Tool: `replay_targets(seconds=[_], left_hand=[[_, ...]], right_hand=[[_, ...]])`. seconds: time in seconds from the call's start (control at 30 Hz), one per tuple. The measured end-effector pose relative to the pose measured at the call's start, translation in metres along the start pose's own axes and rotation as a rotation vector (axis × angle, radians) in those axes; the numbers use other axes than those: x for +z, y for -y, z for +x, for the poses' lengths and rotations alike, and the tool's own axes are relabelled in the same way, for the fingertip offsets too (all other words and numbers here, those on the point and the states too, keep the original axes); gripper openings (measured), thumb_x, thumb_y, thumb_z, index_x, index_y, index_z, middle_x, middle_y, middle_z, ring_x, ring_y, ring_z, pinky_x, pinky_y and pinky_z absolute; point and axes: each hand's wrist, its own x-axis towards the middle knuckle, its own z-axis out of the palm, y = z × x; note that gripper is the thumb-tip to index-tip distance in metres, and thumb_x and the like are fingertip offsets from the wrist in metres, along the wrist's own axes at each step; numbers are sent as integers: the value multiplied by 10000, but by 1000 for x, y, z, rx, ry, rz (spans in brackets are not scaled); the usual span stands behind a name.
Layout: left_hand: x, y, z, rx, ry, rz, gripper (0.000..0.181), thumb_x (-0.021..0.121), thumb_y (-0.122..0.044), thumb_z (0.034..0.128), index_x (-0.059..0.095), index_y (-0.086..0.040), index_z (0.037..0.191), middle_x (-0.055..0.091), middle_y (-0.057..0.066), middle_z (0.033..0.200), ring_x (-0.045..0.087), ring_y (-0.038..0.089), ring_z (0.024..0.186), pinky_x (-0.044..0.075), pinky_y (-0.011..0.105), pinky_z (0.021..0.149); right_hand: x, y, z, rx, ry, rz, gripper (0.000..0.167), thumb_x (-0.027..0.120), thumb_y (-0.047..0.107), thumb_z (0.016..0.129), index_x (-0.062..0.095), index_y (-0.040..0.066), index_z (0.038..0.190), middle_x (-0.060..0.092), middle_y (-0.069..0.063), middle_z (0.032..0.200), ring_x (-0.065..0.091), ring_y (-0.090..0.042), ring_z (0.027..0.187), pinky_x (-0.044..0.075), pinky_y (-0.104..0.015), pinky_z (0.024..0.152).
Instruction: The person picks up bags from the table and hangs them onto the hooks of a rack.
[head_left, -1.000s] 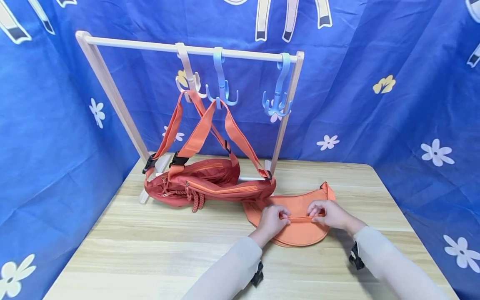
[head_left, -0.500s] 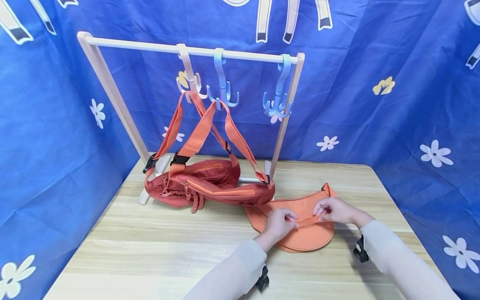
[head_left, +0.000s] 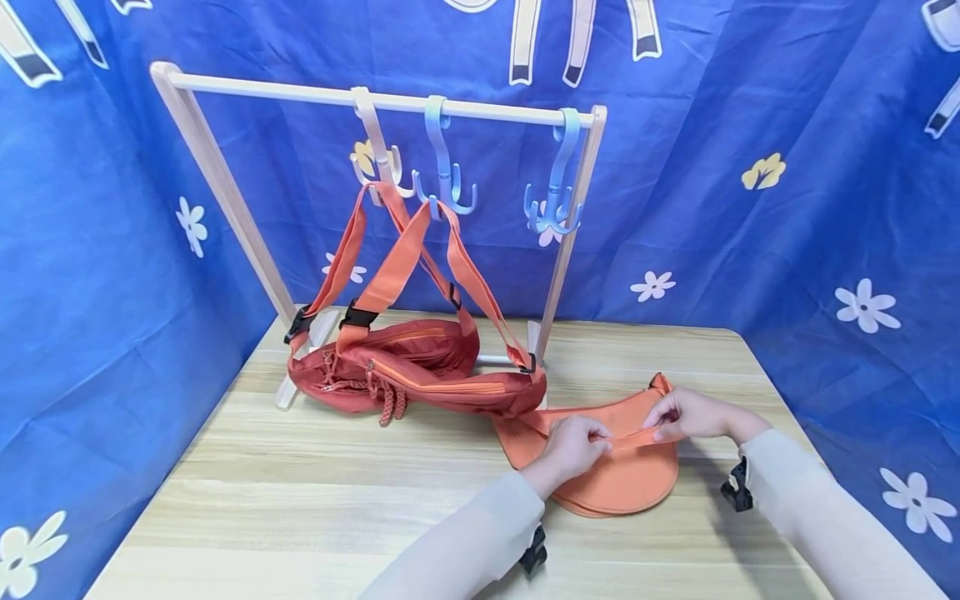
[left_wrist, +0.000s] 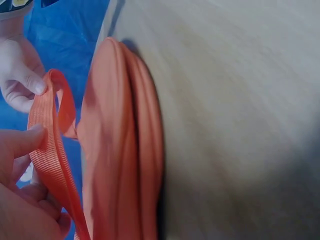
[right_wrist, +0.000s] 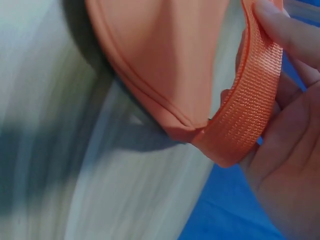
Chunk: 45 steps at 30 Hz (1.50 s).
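An orange waist bag [head_left: 630, 483] lies on the wooden table with its plain face up. Above it, my left hand [head_left: 573, 446] and right hand [head_left: 693, 415] hold its orange webbing strap [head_left: 633, 437] stretched between them. In the left wrist view, the thumb and fingers of my left hand [left_wrist: 20, 195] pinch the strap [left_wrist: 52, 150], raised off the bag. The right wrist view shows my right hand [right_wrist: 295, 135] gripping the strap [right_wrist: 250, 95] where it loops up from the bag's pointed end [right_wrist: 185, 130]. The bag's left corner is partly hidden behind a red bag.
Two red waist bags, one in front [head_left: 457, 387] and one behind [head_left: 420, 337], hang by orange straps from the white hook [head_left: 382, 167] and middle blue hook [head_left: 442, 158]. Another blue hook [head_left: 557, 179] is on the rack bar [head_left: 495, 109] at right. Blue cloth [head_left: 705, 192] surrounds the table.
Both hands have moved right and slightly toward me, holding the strap. The orange bag has shifted with them. The front red bag's right end sits a little lower.
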Motion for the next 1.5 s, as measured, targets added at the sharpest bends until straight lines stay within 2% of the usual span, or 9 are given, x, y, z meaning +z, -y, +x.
replay_targets(seconds=[0.13,0.4,0.7,0.87,0.97,1.1,1.23,1.4,1.5], left_hand=[[-1,-7,4,-9,24,-24,44,733,-237,844,755,-201,858,674,-171,867,601,5,869,385,290,847],[0,-25,13,11,5,-48,72,734,-248,845,754,-207,901,684,-152,963,603,20,954,407,233,862],[-7,-52,20,20,11,-143,76,738,-243,844,759,-221,914,674,-181,878,585,-26,854,417,161,749],[-11,-65,21,4,29,-202,87,737,-230,846,758,-214,929,673,-177,882,560,-39,803,418,149,691],[-13,-69,23,12,28,-252,81,739,-211,845,755,-188,921,666,-157,835,538,-24,731,418,155,649],[-22,-73,26,62,23,-283,76,737,-188,847,751,-157,915,652,-139,796,507,-4,671,411,156,613],[-35,-75,28,91,28,-270,99,731,-193,852,751,-149,938,650,-146,815,502,1,670,407,160,606],[-54,-76,29,69,31,-279,103,734,-187,848,756,-146,939,608,-144,734,464,54,577,390,192,529],[-66,-77,29,59,20,-273,108,736,-191,846,756,-142,940,594,-131,700,461,56,564,385,195,513]], right_hand=[[-9,3,-4,13,8,13,117,693,14,834,702,-57,926,639,57,754,506,-18,635,443,-218,565],[-32,17,-15,60,26,31,121,700,36,839,712,-44,930,591,64,712,469,-17,597,405,-200,539],[-55,30,-25,96,47,68,106,641,10,874,694,-38,953,653,9,717,450,-36,499,389,-240,442],[-64,38,-31,121,23,89,117,641,16,875,685,-58,954,687,-17,794,599,-95,659,485,-262,609],[-69,42,-33,116,10,76,112,642,30,881,691,-40,953,689,-12,842,605,-88,740,490,-255,682],[-74,48,-35,86,15,83,103,613,10,895,686,-30,957,681,12,845,588,-70,744,487,-255,681],[-78,58,-34,67,20,100,106,591,1,903,674,-29,962,670,25,823,603,-93,701,500,-277,645],[-83,72,-30,91,29,135,116,580,23,920,673,-21,972,679,-31,796,640,-183,652,516,-324,598],[-85,81,-25,58,24,118,117,581,13,918,674,-23,978,679,-56,761,612,-178,605,500,-314,549]])
